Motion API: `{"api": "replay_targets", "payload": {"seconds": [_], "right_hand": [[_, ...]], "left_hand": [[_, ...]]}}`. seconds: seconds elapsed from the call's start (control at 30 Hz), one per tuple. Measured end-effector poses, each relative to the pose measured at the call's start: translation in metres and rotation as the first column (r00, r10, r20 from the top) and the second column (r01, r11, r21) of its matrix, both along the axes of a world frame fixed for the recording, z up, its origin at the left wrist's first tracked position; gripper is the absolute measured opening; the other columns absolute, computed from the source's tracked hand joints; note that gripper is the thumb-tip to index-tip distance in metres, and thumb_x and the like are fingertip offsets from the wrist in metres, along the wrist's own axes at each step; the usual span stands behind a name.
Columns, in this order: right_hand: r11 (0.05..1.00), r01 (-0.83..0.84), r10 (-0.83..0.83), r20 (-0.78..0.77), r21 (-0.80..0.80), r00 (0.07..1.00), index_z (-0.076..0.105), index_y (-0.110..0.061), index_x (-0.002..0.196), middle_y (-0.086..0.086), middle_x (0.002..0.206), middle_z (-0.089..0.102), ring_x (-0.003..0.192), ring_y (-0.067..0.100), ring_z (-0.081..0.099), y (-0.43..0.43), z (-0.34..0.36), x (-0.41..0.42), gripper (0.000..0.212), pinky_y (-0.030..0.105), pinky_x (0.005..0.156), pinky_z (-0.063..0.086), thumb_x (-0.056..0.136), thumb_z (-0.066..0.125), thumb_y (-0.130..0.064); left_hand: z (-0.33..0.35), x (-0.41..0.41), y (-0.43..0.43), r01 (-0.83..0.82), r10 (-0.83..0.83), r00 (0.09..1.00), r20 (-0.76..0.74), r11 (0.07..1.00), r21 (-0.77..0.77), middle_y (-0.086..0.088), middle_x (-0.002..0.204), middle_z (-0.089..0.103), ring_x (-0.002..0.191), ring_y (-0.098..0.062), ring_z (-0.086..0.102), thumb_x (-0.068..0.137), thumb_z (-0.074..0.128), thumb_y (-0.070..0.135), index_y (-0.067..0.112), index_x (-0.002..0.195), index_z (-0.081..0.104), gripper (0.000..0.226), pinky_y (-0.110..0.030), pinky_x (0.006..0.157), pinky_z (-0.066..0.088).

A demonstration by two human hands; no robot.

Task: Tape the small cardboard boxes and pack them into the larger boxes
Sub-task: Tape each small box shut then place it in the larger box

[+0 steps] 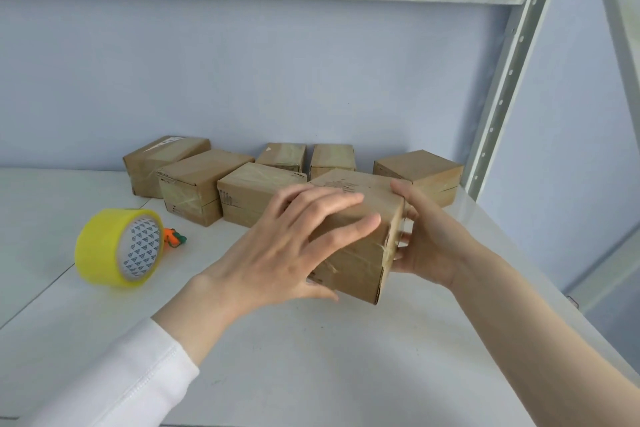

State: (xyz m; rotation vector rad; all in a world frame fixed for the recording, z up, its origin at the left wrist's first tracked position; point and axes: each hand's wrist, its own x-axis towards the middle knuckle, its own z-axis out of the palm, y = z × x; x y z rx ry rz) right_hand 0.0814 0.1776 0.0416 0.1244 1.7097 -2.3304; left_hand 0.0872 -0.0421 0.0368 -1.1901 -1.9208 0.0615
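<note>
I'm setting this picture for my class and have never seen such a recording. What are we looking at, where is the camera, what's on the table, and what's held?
No machine here: a person works bare-handed, filmed by a camera worn on their head, looking down. The left hand lies flat on a small cardboard box; the right hand grips its other side. On the white table sit six more boxes, a yellow tape roll and a small orange object.

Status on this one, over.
Left hand flat on box, right hand gripping its side. Tape idle, left. Six boxes behind; nothing blocking.
</note>
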Motion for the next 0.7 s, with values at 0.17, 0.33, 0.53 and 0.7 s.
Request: {"api": "replay_targets", "payload": {"seconds": [0.17,0.33,0.53,0.7], "right_hand": [[0.998,0.067,-0.068,-0.076,-0.005,0.995,0.065,-0.022,0.091,-0.008,0.056,0.059,0.045,0.008,0.055,0.008,0.000,0.000,0.023,0.030,0.055,0.051,0.075,0.067,-0.039],[0.994,0.112,-0.113,-0.181,-0.018,0.977,0.044,-0.015,0.131,-0.008,0.081,0.057,0.056,0.003,0.059,0.007,-0.002,0.003,0.068,0.025,0.055,0.051,0.072,0.070,-0.038],[0.978,0.073,-0.013,-0.287,0.198,0.958,0.039,-0.027,0.128,-0.017,0.110,0.065,0.110,0.005,0.058,0.016,-0.002,0.008,0.078,0.046,0.099,0.043,0.063,0.070,-0.056],[0.943,-0.128,0.225,-0.304,0.307,0.926,0.048,-0.054,0.122,-0.023,0.114,0.065,0.106,0.002,0.063,0.028,0.009,0.017,0.063,0.023,0.079,0.052,0.063,0.068,-0.060]], "left_hand": [[-0.003,0.003,-0.005,-0.195,-0.113,0.765,0.634,0.898,0.395,0.010,0.151,0.013,0.141,-0.006,0.011,0.083,0.039,0.067,0.032,0.144,0.012,0.075,-0.032,0.115,0.013],[-0.011,0.004,-0.002,-0.510,-0.625,-0.183,0.759,0.720,0.470,0.022,0.133,0.051,0.127,-0.009,0.047,0.063,0.048,0.083,0.050,0.131,0.041,0.075,-0.042,0.102,0.045],[-0.011,0.002,-0.004,-0.576,-0.760,-0.074,0.645,0.561,0.595,0.008,0.093,0.071,0.091,-0.014,0.065,0.070,0.071,0.044,0.033,0.096,0.071,0.028,-0.032,0.077,0.056],[0.003,0.003,-0.022,-0.438,-0.592,-0.155,0.791,0.759,0.482,0.000,0.107,0.070,0.095,-0.010,0.065,0.063,0.067,0.042,0.022,0.110,0.062,0.051,-0.023,0.082,0.053]]}}
